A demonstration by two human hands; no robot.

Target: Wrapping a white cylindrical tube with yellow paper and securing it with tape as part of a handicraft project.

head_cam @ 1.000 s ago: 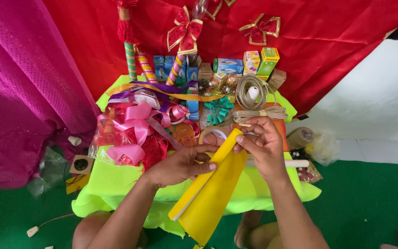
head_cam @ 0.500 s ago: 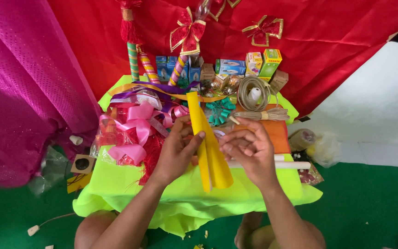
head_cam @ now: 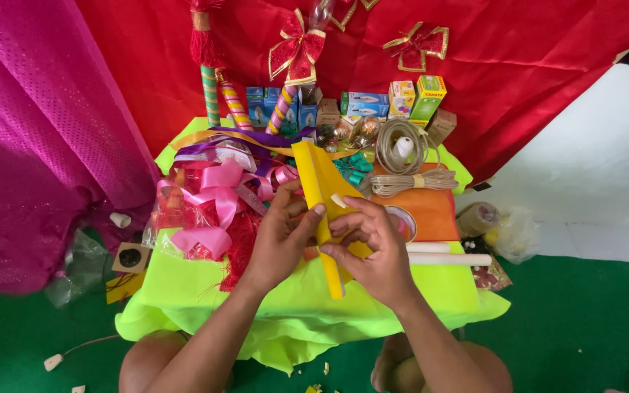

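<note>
Over green table, both hands gripping yellow folded sheet, pointing away.

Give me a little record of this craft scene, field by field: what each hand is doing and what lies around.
Left hand: left hand grips the folded yellow sheet from the left side
Right hand: right hand pinches the same sheet from the right
Sheet pose: folded lengthwise, held just above the table
Surface: neon green tablecloth
Left of hands: pink ribbon bow
Right of hands: orange paper sheet, coiled beige cord
Backdrop: red cloth
</note>
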